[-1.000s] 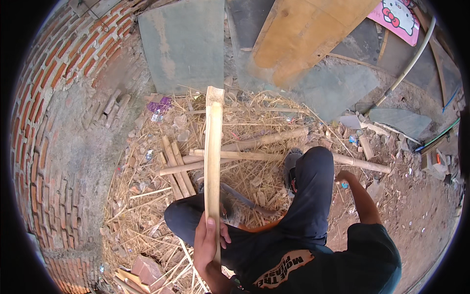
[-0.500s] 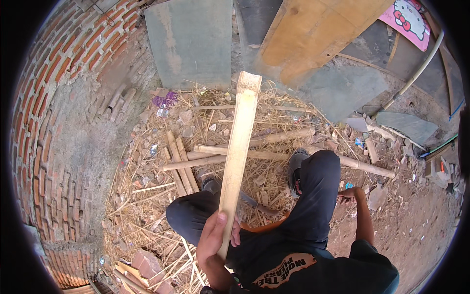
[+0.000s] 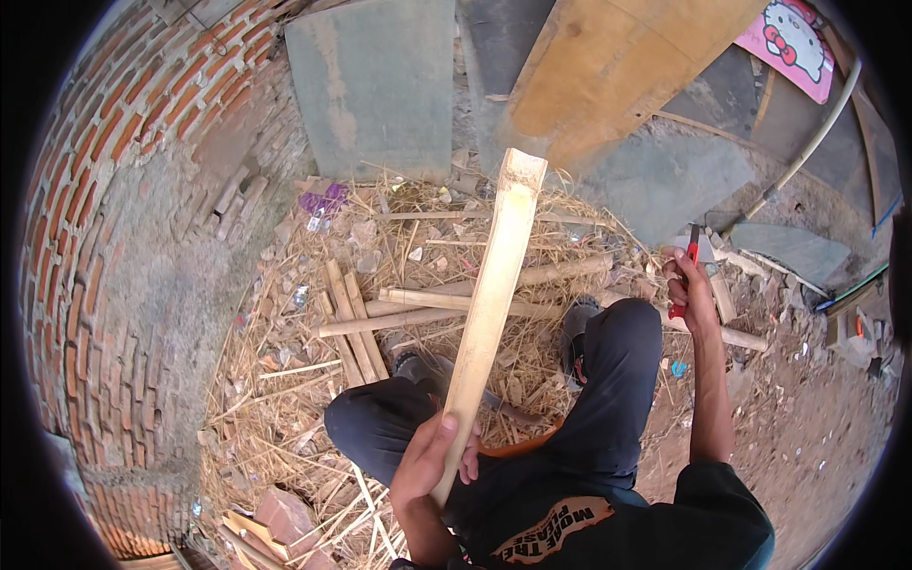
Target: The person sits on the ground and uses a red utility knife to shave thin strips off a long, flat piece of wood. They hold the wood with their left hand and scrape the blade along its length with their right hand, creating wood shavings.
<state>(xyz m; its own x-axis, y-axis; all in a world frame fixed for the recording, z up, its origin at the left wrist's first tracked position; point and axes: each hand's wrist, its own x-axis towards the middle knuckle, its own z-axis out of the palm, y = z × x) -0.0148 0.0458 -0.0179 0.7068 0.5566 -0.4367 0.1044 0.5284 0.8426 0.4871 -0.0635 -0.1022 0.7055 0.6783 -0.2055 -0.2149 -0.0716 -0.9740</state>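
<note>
My left hand [image 3: 432, 461] is closed around the lower end of a long split bamboo strip [image 3: 489, 285]. The strip slants up and slightly right from my lap, its pale inner face towards me and a node near the top end. Off to the right, my right hand [image 3: 698, 294] is raised with its fingers wrapped round a red-handled knife [image 3: 692, 255], whose narrow dark blade points upward. The knife is well apart from the bamboo strip.
Between and beyond my feet lie bamboo poles [image 3: 570, 269] and several short split pieces [image 3: 351, 323] on straw and rubble. A brick wall [image 3: 85, 332] stands at left. Boards [image 3: 375, 95] lean at the back. A purple wrapper [image 3: 323, 199] lies near them.
My right hand has risen from low beside my right knee, and the red-handled knife now shows in it. The bamboo strip has tilted and shifted right with my left hand.
</note>
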